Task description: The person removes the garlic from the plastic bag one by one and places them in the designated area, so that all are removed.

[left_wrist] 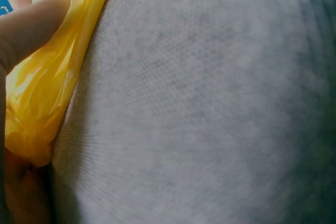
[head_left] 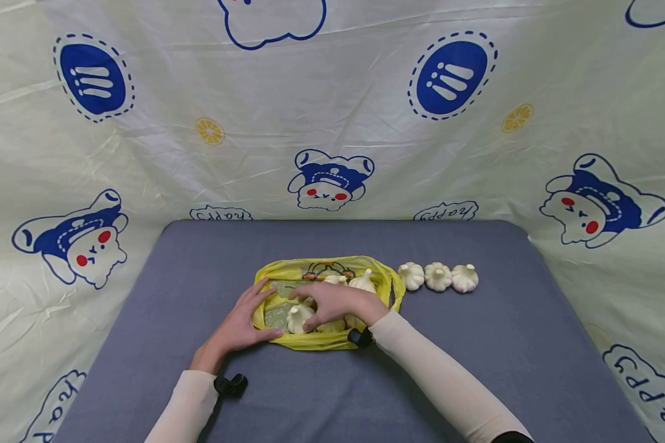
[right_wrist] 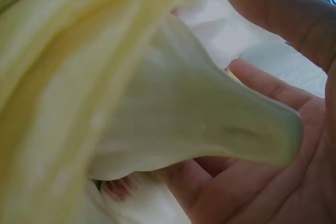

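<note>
A yellow plastic bag (head_left: 310,344) lies with its mouth spread wide, several white garlic bulbs inside it. My left hand (head_left: 244,323) holds the bag's left end, fingers on the far rim and thumb on the near side. In the left wrist view the thumb (left_wrist: 34,30) lies against the yellow film. My right hand (head_left: 335,303) reaches into the bag, its thumb and fingers curled around a garlic bulb (head_left: 297,320) near the left end. Another garlic bulb (head_left: 362,282) sits beyond the right hand. A large garlic stem (right_wrist: 247,129) fills the right wrist view's middle, close to the palm.
To the right of the bag stands a row of three garlic bulbs (head_left: 438,277) on the grey-blue tabletop (head_left: 476,357). Behind the table hangs a pale printed sheet (head_left: 366,123) with cartoon figures. Black straps with cameras sit on both wrists.
</note>
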The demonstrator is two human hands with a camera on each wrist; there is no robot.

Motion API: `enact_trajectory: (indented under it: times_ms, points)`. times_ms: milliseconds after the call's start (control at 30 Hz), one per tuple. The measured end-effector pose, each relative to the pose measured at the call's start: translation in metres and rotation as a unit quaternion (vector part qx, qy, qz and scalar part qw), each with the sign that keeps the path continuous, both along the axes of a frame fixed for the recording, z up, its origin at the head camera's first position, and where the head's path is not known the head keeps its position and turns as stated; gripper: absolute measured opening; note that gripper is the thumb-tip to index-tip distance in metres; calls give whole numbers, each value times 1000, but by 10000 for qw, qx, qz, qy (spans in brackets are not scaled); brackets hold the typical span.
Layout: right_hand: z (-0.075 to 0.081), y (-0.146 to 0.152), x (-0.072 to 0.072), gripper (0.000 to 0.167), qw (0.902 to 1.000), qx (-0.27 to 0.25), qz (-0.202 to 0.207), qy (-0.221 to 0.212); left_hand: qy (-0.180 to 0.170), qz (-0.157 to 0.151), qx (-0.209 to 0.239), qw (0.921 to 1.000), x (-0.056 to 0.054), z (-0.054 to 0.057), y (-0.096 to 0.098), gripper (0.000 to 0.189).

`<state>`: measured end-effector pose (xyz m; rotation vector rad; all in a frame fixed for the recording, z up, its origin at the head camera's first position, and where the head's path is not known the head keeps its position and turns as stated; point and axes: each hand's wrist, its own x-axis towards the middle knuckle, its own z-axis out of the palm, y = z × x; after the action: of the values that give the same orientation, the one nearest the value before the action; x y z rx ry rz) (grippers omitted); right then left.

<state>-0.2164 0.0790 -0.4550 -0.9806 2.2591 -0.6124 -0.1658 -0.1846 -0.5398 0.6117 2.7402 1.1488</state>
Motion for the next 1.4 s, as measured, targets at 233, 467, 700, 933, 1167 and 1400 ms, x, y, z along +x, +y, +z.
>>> enact_trajectory:
  times_ms: [233, 467, 700, 933, 1167, 1400]
  points:
    - [-3, -1, 0, 58, 9999, -6, 88, 67, 10, -10, 46, 10000, 0, -1, 0, 92]
    - [-5, -2, -2, 42, 9998, -95, 142, 131, 32, 11, 74, 10000, 0, 0, 1, 93]
    - [-5, -3, -2, 40, 9997, -94, 122, 168, 87, 10, 95, 9999, 0, 0, 2, 92]
    - [-3, -3, -1, 42, 9996, -96, 67, 243, 138, 15, 102, 9999, 0, -2, 1, 91]
    - [-4, -1, -1, 39, 9994, -259, -98, 209, 61, 49, 90, 9999, 0, -1, 0, 92]
    - [-3, 3, 1, 41, 9975, -641, -294, 47, 6, 59, 74, 10000, 1, 0, 1, 92]
